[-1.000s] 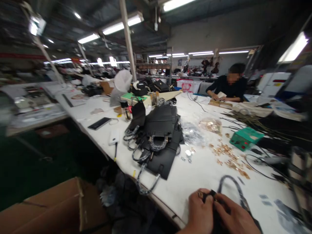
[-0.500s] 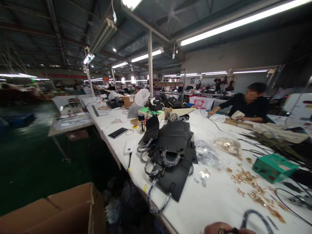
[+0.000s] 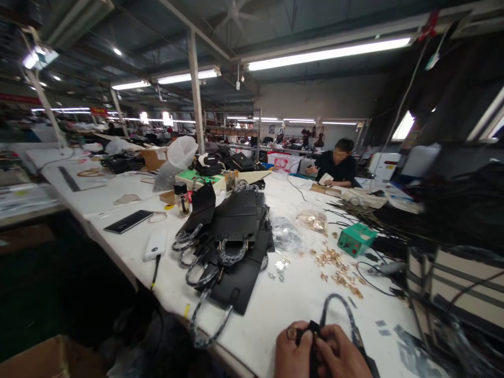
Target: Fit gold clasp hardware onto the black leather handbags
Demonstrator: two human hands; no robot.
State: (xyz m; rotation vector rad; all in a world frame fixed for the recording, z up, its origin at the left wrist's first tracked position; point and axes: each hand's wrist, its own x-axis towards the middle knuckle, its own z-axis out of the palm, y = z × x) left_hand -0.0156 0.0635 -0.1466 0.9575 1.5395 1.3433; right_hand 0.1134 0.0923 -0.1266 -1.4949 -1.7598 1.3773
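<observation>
Black strap-like piece (image 3: 314,327), lower right, is pinched between left hand (image 3: 292,350) and right hand (image 3: 342,353), apparently unfinished; flat black handled panels (image 3: 232,291) lie piled mid-frame, small gold metal fittings (image 3: 329,258) loose beyond.

Workshop interior lit by fluorescent tubes. The dark ceiling (image 3: 134,31) is crossed by beams; below it a long tube (image 3: 331,54) is mounted, and shorter tubes (image 3: 189,76) are seen farther left. A fan (image 3: 233,11) is hung near the upper edge. A pale post (image 3: 196,94) is placed left of centre. The grey rear wall (image 3: 307,97) is fronted by shelving (image 3: 232,131). Bright windows (image 3: 403,126) are set in the darker right side. A long white table (image 3: 260,320) is seen running into depth; at far left, a second table (image 3: 29,214) is shown above dark floor (image 3: 23,283).
</observation>
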